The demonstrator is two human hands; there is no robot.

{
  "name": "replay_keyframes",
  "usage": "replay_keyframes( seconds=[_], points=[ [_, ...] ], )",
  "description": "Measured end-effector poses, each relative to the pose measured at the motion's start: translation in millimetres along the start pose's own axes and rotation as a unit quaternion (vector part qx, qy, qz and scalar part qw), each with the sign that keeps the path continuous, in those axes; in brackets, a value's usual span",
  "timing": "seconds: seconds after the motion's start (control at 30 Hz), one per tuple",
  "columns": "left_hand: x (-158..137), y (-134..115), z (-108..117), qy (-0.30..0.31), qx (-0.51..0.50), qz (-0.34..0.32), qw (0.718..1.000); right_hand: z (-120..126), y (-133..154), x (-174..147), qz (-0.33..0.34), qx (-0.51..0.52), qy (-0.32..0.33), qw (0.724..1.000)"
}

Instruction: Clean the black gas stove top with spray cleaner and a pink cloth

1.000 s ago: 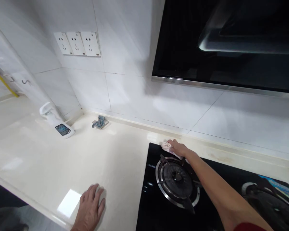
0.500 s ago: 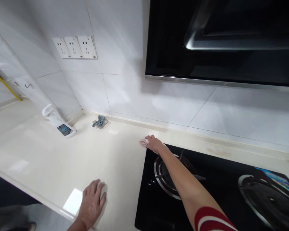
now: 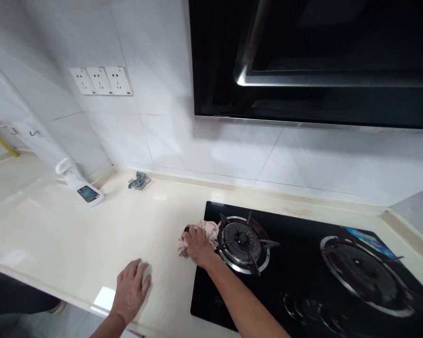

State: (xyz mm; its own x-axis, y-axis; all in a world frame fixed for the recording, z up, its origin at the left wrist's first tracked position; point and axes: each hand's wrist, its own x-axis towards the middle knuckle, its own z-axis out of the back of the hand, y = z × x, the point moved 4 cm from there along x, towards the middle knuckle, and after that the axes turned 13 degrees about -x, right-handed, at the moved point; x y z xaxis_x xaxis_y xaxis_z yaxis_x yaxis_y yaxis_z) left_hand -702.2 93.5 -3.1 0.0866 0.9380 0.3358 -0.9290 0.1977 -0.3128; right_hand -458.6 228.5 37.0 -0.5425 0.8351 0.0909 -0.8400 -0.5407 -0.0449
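Observation:
A crumpled pale pink cloth (image 3: 209, 228) is bunched under my right hand (image 3: 196, 245), whose fingers curl over it. The cloth lies across the left edge of the black gas stove (image 3: 292, 263), partly on the cream countertop (image 3: 155, 225) and close to the left burner (image 3: 244, 244). My left hand (image 3: 131, 287) rests on the countertop near its front edge, fingers loosely spread, with nothing in it.
A white spray bottle (image 3: 79, 183) lies at the back left, beside a blue-grey rag (image 3: 139, 180) on a small holder. Above the stove hangs a black range hood (image 3: 303, 105). Wall sockets (image 3: 101, 80) sit at the left. The right burner (image 3: 362, 272) has a metal ring.
My right hand has pulled the cloth from the stove's back left corner toward me along its left edge. My left hand stays on the countertop. The view has shifted rightward.

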Motion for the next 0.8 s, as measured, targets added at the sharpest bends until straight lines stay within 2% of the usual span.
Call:
replay_keyframes(
  seconds=[0.2,0.3,0.4,0.53,0.6,0.67,0.73,0.8],
  points=[
    [3.5,-2.1,2.9,0.019,-0.002,0.028,0.999,-6.9,43.0,-78.5,-0.029,0.038,-0.050,0.998],
    [5.5,-4.0,4.9,0.028,0.002,0.035,0.999,-10.4,49.4,-130.9,-0.041,0.051,-0.092,0.994],
    [7.5,-3.0,5.3,0.036,0.004,0.046,0.998,-16.7,27.9,-186.7,-0.090,0.061,-0.078,0.991],
    [10.4,-1.1,3.2,0.044,0.006,0.052,0.998,-12.3,-36.2,-244.4,-0.211,0.030,-0.048,0.976],
    [11.7,-1.6,2.8,0.044,0.009,0.049,0.998,-4.5,-64.5,-254.4,-0.277,0.006,-0.043,0.960],
    [12.9,-2.4,2.9,0.045,0.010,0.049,0.998,1.2,-77.1,-249.6,-0.334,-0.007,-0.023,0.942],
    [14.1,-2.2,3.1,0.048,0.007,0.057,0.997,2.1,-70.0,-234.5,-0.365,-0.002,0.008,0.931],
    [15.6,-0.9,2.9,0.052,0.002,0.071,0.996,-1.5,-47.5,-215.2,-0.341,0.024,0.034,0.939]
  ],
)
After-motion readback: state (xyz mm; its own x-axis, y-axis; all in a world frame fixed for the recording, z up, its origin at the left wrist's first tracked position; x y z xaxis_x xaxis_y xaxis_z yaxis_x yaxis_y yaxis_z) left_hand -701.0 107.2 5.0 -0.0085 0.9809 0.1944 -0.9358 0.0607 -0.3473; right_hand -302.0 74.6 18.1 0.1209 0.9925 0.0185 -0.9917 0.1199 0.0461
